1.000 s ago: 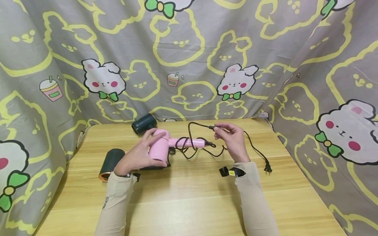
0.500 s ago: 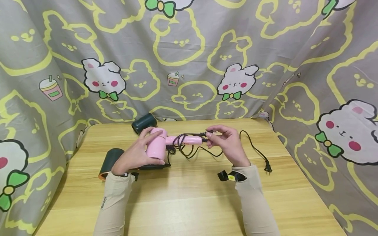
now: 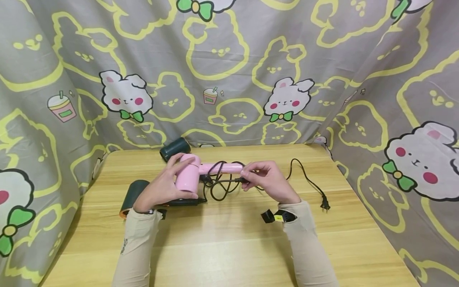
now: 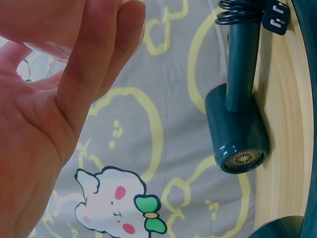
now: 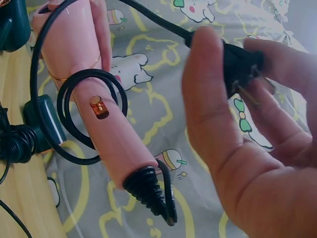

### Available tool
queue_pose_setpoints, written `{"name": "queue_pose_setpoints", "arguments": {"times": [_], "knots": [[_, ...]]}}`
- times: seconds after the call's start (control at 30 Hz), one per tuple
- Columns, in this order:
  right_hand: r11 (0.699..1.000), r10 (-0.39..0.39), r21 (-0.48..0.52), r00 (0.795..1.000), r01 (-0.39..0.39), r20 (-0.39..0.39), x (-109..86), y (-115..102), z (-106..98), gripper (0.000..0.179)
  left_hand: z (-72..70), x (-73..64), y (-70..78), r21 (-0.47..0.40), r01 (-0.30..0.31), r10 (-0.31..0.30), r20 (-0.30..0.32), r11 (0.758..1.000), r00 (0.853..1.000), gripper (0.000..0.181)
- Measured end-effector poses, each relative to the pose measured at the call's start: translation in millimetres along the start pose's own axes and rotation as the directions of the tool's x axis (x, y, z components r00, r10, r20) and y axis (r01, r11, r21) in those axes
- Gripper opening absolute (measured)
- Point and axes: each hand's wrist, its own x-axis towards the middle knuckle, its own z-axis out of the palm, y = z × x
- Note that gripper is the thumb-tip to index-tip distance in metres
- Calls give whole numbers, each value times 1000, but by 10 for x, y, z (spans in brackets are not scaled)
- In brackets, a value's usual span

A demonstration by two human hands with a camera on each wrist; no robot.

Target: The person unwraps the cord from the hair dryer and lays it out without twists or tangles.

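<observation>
My left hand [image 3: 159, 187] grips the barrel of a pink hair dryer [image 3: 187, 179], thumb below and fingers over the top. The dryer is held above the table, its handle pointing right. A black cord [image 5: 34, 84] loops around the handle, which has an orange switch, in the right wrist view. Close by the handle's end, my right hand [image 3: 269, 181] pinches the cord's black two-pin plug [image 5: 241, 67] between thumb and fingers. The left wrist view shows only a pale pink part of the dryer behind the left fingers.
Two dark green hair dryers lie on the wooden table [image 3: 222, 247]: one at the back [image 3: 175, 150], the other, with a copper rim [image 3: 134, 195], beside the left wrist. Another cord ends in a plug [image 3: 325, 203] at right. A patterned curtain [image 3: 229, 79] surrounds the table.
My right hand has brought the plug leftward and down, from right of the handle to just in front of its end. The left hand and dryer have shifted slightly left.
</observation>
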Motion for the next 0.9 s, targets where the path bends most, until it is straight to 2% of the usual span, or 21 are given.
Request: {"name": "queue_pose_setpoints", "arguments": {"times": [0.17, 0.37, 0.57, 0.9], "knots": [[996, 86, -41, 994, -84, 70, 2, 28, -6, 17, -13, -5, -22, -7, -5, 5, 0, 1000, 1000, 113], [976, 192, -130, 968, -172, 159, 14, 83, -39, 24, -33, -14, -37, -31, -2, 2, -4, 1000, 1000, 113], [964, 231, -187, 946, -190, 228, 42, 156, -77, 26, -55, -22, -36, -25, 0, -1, -16, 1000, 1000, 113], [940, 275, -270, 930, -207, 244, 114, 316, -133, 26, -68, -29, -35, -4, 0, 0, -30, 1000, 1000, 113]]}}
